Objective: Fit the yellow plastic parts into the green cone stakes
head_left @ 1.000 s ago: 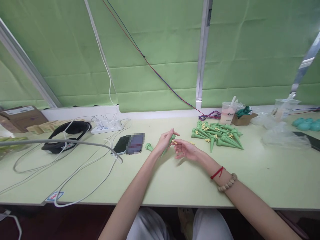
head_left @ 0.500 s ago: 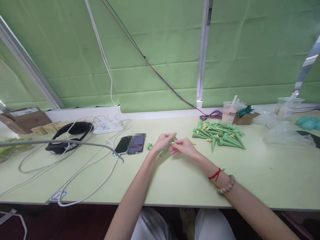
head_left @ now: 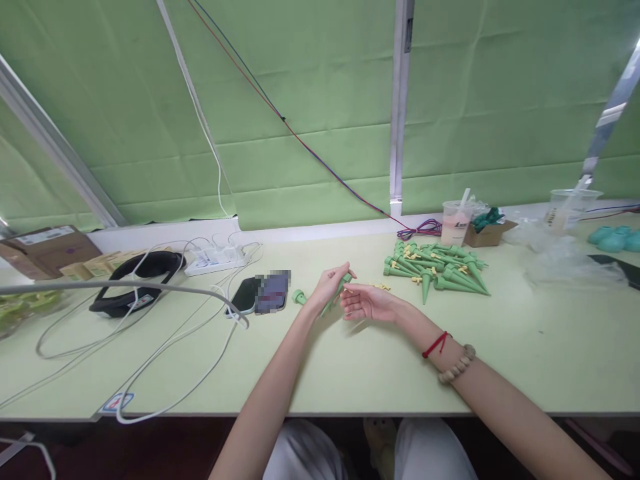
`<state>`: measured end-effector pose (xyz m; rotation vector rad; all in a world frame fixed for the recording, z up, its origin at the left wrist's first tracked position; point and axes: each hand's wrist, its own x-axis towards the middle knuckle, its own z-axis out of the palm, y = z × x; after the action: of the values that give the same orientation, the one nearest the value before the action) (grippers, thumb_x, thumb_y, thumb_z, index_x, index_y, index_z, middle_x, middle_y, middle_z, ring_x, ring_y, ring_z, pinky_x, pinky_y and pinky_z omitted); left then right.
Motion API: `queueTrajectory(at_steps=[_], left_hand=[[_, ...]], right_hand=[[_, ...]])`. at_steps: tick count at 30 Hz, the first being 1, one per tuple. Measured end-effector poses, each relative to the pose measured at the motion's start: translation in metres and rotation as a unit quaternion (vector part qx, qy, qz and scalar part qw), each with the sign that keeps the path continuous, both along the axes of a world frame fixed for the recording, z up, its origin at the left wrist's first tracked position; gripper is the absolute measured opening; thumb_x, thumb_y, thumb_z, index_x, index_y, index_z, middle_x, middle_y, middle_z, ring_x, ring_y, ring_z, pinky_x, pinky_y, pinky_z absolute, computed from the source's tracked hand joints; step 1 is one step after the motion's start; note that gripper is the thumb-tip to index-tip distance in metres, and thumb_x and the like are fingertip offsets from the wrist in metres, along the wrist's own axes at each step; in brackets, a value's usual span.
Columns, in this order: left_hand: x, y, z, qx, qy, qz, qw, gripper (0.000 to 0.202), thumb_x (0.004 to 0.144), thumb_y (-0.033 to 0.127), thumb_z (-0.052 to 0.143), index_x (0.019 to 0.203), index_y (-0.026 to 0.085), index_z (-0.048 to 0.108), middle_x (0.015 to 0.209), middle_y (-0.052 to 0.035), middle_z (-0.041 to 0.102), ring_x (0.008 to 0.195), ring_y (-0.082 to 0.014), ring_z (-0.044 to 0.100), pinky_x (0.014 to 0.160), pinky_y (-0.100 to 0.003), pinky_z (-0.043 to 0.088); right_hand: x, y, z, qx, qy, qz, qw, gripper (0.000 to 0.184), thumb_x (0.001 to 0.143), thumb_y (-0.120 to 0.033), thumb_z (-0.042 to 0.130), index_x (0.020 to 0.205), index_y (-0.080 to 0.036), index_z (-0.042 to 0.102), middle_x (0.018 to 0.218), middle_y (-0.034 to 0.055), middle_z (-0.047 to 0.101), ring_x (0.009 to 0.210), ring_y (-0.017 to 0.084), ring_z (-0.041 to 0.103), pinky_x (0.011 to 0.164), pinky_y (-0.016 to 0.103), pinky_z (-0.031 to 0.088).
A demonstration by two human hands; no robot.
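My left hand [head_left: 327,288] is closed around a green plastic watering spike [head_left: 328,305], whose narrow end slants down past the palm. Close beside it, my right hand [head_left: 369,304] is open, palm turned toward the left hand and fingers loosely spread. Its fingertips are near the spike's upper end; whether they touch it I cannot tell. Left of my hands, a green cap piece [head_left: 299,297] lies on the table. Small yellow valves [head_left: 383,287] lie just behind my right hand. A heap of green spikes with yellow valves [head_left: 440,267] sits to the right.
Two phones [head_left: 273,292] lie on the left, near a black headband-like device [head_left: 137,283], white cables [head_left: 170,350] and a power strip [head_left: 215,259]. Behind the heap stand a drink cup [head_left: 456,223] and a small cardboard box [head_left: 487,235]. Plastic bags [head_left: 565,260] lie farther right.
My right hand has gone from a pinch at the spike to spread fingers, slightly lower. My left hand still holds the spike, and more of the spike shows. The view has shifted a little.
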<state>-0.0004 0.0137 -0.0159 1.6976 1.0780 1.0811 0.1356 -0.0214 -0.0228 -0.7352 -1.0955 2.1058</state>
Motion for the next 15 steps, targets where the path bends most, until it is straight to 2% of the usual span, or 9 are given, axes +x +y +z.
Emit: queueTrajectory(at_steps=[3, 7, 9, 12, 13, 14, 15], left_hand=[[-0.002, 0.000, 0.002, 0.027, 0.009, -0.022, 0.999, 0.051, 0.072, 0.062, 0.048, 0.065, 0.013, 0.062, 0.051, 0.0016, 0.044, 0.045, -0.0062, 0.036, 0.044, -0.020, 0.029], [-0.004, 0.001, -0.003, 0.009, 0.048, -0.011, 0.999, 0.049, 0.071, 0.060, 0.050, 0.065, 0.013, 0.061, 0.048, 0.0031, 0.040, 0.043, -0.0060, 0.032, 0.043, -0.020, 0.026], [-0.004, 0.002, -0.009, 0.006, 0.085, 0.022, 0.996, 0.049, 0.070, 0.059, 0.051, 0.060, 0.012, 0.059, 0.046, 0.0031, 0.038, 0.042, -0.0059, 0.031, 0.041, -0.020, 0.025], [-0.003, 0.003, -0.015, -0.006, 0.117, 0.094, 0.989, 0.049, 0.069, 0.059, 0.051, 0.054, 0.013, 0.056, 0.042, 0.0029, 0.037, 0.038, -0.0059, 0.031, 0.039, -0.020, 0.023], [-0.003, 0.002, -0.016, -0.017, 0.107, 0.108, 0.988, 0.049, 0.070, 0.059, 0.051, 0.056, 0.013, 0.057, 0.042, 0.0026, 0.038, 0.036, -0.0059, 0.031, 0.038, -0.020, 0.023], [-0.002, 0.002, -0.015, -0.028, 0.087, 0.112, 0.989, 0.049, 0.071, 0.059, 0.049, 0.059, 0.012, 0.058, 0.042, 0.0022, 0.040, 0.035, -0.0061, 0.032, 0.037, -0.020, 0.023], [-0.001, 0.001, -0.013, -0.035, 0.062, 0.108, 0.992, 0.049, 0.072, 0.059, 0.048, 0.062, 0.012, 0.059, 0.044, 0.0019, 0.042, 0.034, -0.0064, 0.033, 0.036, -0.020, 0.023]], right_hand=[[0.000, 0.000, 0.000, -0.001, -0.002, -0.019, 1.000, 0.015, 0.084, -0.019, 0.051, 0.082, -0.010, 0.063, 0.077, 0.0052, 0.066, 0.064, 0.009, 0.062, 0.070, 0.024, 0.053], [-0.004, 0.002, -0.008, 0.099, -0.122, -0.078, 0.984, 0.013, 0.079, -0.021, 0.058, 0.076, -0.011, 0.064, 0.073, 0.0063, 0.066, 0.059, 0.010, 0.061, 0.062, 0.023, 0.053], [-0.008, 0.003, -0.016, 0.203, -0.211, -0.139, 0.946, 0.013, 0.076, -0.019, 0.060, 0.065, -0.012, 0.062, 0.063, 0.0046, 0.063, 0.054, 0.011, 0.059, 0.056, 0.022, 0.050], [-0.011, 0.003, -0.025, 0.383, -0.310, -0.239, 0.837, 0.027, 0.072, -0.015, 0.059, 0.046, -0.015, 0.051, 0.046, 0.0002, 0.052, 0.046, 0.009, 0.050, 0.051, 0.019, 0.044], [-0.012, 0.002, -0.025, 0.413, -0.318, -0.255, 0.815, 0.028, 0.072, -0.015, 0.058, 0.045, -0.015, 0.049, 0.044, -0.0008, 0.049, 0.045, 0.008, 0.048, 0.050, 0.019, 0.043], [-0.013, 0.002, -0.024, 0.415, -0.310, -0.259, 0.815, 0.027, 0.072, -0.018, 0.059, 0.047, -0.015, 0.050, 0.045, -0.0013, 0.049, 0.044, 0.008, 0.047, 0.048, 0.018, 0.042], [-0.012, 0.001, -0.021, 0.389, -0.287, -0.252, 0.838, 0.023, 0.073, -0.022, 0.060, 0.052, -0.015, 0.053, 0.047, -0.0012, 0.051, 0.044, 0.008, 0.047, 0.046, 0.018, 0.042]])
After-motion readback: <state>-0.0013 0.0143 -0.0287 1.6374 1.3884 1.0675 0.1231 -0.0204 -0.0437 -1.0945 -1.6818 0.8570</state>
